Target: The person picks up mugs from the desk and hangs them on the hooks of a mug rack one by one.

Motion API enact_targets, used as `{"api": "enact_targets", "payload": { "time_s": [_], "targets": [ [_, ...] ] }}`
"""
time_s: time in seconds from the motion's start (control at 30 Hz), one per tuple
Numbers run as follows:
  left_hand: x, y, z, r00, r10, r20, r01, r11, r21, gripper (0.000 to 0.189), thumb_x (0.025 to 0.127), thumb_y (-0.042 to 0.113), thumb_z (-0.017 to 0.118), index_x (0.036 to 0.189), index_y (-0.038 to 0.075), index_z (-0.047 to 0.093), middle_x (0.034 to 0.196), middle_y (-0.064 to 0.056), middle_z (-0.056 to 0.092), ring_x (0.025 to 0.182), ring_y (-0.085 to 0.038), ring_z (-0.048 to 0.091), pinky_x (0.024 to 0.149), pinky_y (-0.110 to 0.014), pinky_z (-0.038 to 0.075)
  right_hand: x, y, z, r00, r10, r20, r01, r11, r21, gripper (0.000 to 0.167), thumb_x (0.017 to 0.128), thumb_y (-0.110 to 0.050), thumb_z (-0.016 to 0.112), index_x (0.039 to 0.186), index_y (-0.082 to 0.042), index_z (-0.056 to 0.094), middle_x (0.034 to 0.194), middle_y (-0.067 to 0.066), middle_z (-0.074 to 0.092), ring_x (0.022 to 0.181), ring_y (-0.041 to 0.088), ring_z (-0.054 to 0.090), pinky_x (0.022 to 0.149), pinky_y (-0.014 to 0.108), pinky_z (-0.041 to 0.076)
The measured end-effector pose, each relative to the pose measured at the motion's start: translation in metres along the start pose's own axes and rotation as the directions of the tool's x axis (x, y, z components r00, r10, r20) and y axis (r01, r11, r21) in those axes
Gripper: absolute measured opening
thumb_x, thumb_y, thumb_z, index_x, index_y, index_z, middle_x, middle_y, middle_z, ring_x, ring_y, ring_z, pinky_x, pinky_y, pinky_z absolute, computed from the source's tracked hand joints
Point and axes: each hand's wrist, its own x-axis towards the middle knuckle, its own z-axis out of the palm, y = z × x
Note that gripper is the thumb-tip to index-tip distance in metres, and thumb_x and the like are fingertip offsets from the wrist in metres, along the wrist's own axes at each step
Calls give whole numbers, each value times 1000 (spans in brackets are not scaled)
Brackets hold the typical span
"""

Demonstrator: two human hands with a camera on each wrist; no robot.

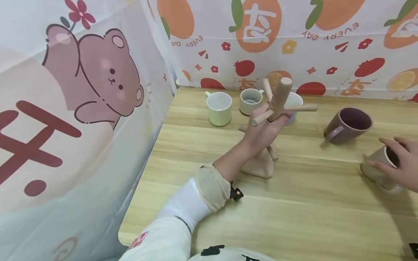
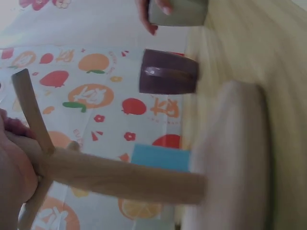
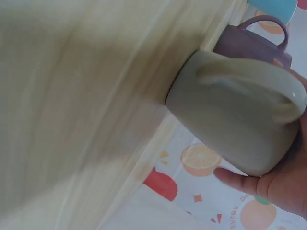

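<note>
My left hand (image 1: 262, 127) grips the upright post of a wooden mug tree (image 1: 281, 95), among its pegs. Its pale base (image 1: 261, 165) shows below my wrist; I cannot tell if it lies fully flat on the table. No mug hangs on the pegs that I can see. At the right edge, my right hand (image 1: 403, 161) holds a grey-beige mug (image 1: 375, 165) around its rim, thumb on one side and fingers on the other. In the right wrist view the handle of this grey mug (image 3: 230, 115) faces the camera, with its bottom by the tabletop.
A purple mug (image 1: 346, 125) stands behind the grey one. Along the back are a light green mug (image 1: 219, 111), a small whitish mug (image 1: 249, 103) and a blue mug (image 1: 295, 99), partly hidden by the mug tree. Printed cloth (image 1: 202, 21) hangs behind the wooden table (image 1: 310, 217).
</note>
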Motion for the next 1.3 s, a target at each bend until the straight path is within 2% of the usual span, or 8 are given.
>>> {"api": "enact_targets", "payload": {
  "time_s": [0.13,0.33,0.6,0.73,0.87,1.07,1.17,1.3],
  "targets": [
    [-12,2,-13,994,-76,77,52,961,271,25,97,29,63,110,9,57,92,-2,58,73,-8,58,66,-19,47,4,-3,-1,998,-15,57,22,992,-123,70,88,-41,71,137,2,44,135,46,33,125,65,29,104,77,16],
    [-24,8,-30,982,10,188,-137,725,675,41,96,36,61,131,14,55,112,-1,65,95,-16,63,79,-28,50,7,-2,-6,992,-4,124,32,974,-225,80,89,-49,68,145,-2,35,139,45,28,127,62,27,103,75,15],
    [-54,29,-55,910,-185,370,-239,494,836,62,96,41,59,144,6,42,146,-10,43,143,-24,31,117,-38,28,11,-9,-13,991,-42,124,73,965,-253,79,75,-47,81,130,0,48,124,40,39,112,62,36,92,74,23],
    [-88,44,-69,900,-75,429,-322,550,771,58,97,37,60,144,8,47,156,-14,34,147,-30,26,119,-43,24,0,-35,-16,982,-23,189,40,995,-87,76,72,-33,86,133,-2,51,128,38,41,112,61,36,89,75,25],
    [-126,54,-76,903,43,427,-355,636,685,56,93,30,68,143,12,50,156,-13,37,147,-28,30,120,-43,24,-23,-74,-15,958,31,286,-85,981,177,74,78,-23,84,142,-13,48,136,17,44,109,21,49,82,43,48],
    [-145,57,-52,843,181,507,-495,628,600,72,86,41,74,144,11,47,157,-15,33,147,-26,31,118,-39,27,-36,-138,-6,963,-47,265,-69,909,410,70,77,-9,83,139,-19,52,132,-10,48,100,2,48,69,19,44],
    [-145,56,-38,807,190,559,-537,629,562,79,83,49,75,146,12,44,160,-16,25,149,-27,25,119,-39,26,-36,-163,2,968,-106,227,-44,820,571,68,78,4,76,139,-12,50,127,-4,53,98,8,55,69,23,51],
    [-145,55,-28,794,196,575,-549,639,540,86,79,54,77,146,13,44,161,-16,21,150,-27,21,120,-40,23,-41,-186,14,971,-104,214,-123,548,828,61,84,12,62,141,-5,46,129,4,55,103,11,58,73,26,54]
  ]
}}
